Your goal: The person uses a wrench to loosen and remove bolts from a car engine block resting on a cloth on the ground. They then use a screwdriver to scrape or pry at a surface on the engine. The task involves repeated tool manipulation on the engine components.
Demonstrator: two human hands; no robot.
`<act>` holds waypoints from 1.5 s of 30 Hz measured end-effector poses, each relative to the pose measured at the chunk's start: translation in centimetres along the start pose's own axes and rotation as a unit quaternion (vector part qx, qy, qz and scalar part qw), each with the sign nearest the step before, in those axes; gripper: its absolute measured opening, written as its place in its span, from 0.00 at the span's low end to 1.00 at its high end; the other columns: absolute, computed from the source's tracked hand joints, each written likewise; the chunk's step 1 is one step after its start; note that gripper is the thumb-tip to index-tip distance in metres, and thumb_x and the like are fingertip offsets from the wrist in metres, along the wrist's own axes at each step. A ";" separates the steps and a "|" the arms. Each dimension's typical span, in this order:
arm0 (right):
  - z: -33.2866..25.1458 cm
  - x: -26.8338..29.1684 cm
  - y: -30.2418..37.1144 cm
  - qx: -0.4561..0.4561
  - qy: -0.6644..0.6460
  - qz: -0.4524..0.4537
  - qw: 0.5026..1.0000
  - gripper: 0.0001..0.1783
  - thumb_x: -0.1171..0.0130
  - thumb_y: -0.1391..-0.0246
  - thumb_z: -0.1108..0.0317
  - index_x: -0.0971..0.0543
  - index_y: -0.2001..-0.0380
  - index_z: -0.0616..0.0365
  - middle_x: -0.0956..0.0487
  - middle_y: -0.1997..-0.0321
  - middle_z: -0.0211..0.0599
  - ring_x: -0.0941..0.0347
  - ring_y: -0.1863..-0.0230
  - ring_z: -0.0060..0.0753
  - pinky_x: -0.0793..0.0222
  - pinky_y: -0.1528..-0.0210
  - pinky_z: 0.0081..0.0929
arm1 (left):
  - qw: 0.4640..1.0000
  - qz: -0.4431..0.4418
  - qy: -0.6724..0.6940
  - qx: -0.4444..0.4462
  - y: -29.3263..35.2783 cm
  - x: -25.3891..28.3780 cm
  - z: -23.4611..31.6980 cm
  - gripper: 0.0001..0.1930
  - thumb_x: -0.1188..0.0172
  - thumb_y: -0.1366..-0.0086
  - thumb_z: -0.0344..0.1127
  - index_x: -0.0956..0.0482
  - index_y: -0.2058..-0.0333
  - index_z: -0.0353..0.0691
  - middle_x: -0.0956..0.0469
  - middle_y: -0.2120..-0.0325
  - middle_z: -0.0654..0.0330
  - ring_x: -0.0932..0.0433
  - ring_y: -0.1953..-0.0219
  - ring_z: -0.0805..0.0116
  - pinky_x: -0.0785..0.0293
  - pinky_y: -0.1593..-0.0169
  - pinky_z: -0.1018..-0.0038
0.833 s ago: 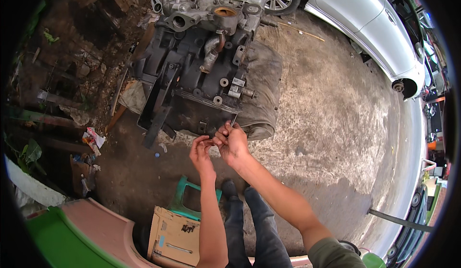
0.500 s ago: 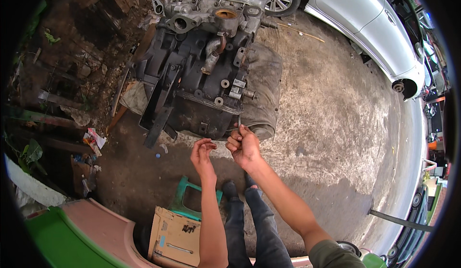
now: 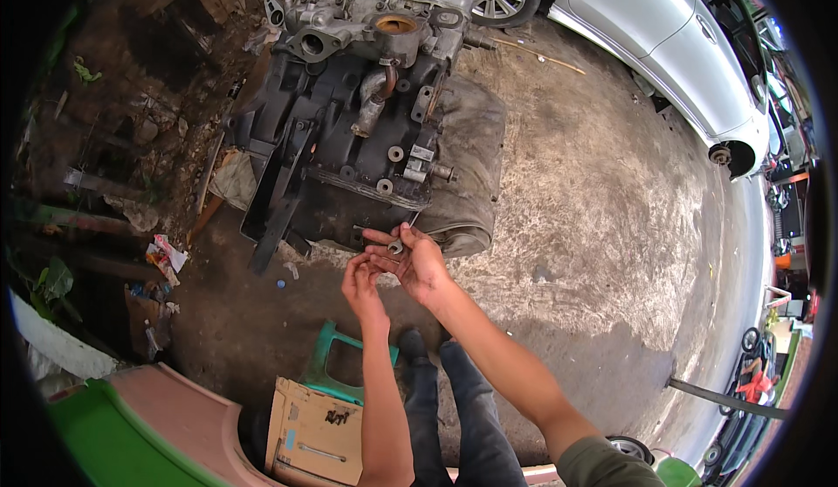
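At the lower edge of a dark engine block (image 3: 349,151), my right hand (image 3: 422,267) is turned palm up. A small metal wrench (image 3: 395,247) lies across that palm, its open-ended jaw showing and the thumb over its shaft. Close beside it, my left hand (image 3: 360,284) has its fingers bent and pressed together at the right fingertips. Whether the left fingers hold some small part is hidden. A metal fitting (image 3: 417,165) and a rusty bent pipe (image 3: 374,107) sit on the engine above my hands.
Below my left forearm are a green plastic stool (image 3: 321,360) and a cardboard sheet (image 3: 305,461) bearing another wrench (image 3: 323,452) and several dark bolts (image 3: 336,417). A silver car (image 3: 646,29) stands at the far right. Litter (image 3: 166,256) lies left of the engine.
My right hand has rolled from a closed grip to palm up, bringing the wrench's jaw into view. Both hands have come closer together, and the view has shifted slightly.
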State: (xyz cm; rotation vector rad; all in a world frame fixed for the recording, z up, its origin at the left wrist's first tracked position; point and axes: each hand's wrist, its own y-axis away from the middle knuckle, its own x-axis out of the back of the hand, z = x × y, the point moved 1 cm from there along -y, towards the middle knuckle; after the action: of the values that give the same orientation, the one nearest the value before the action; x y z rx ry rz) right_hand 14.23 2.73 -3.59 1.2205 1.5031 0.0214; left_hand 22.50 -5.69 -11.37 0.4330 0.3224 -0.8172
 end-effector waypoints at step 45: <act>-0.8 7.6 0.0 -0.029 0.234 0.210 0.949 0.13 0.58 0.39 0.62 0.26 0.67 0.57 0.41 0.80 0.23 0.50 0.82 0.20 0.49 0.78 0.22 | 0.998 -0.015 -0.055 -0.014 1.4 -0.1 0.5 0.10 0.55 0.29 0.31 0.26 0.62 0.32 0.24 0.73 0.59 0.25 0.69 0.72 0.27 0.61 0.73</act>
State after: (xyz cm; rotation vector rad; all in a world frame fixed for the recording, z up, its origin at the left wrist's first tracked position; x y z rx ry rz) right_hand 14.99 8.32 -8.70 1.5385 1.5935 0.6774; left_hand 23.56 -5.01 -10.52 0.3569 0.2371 -0.8610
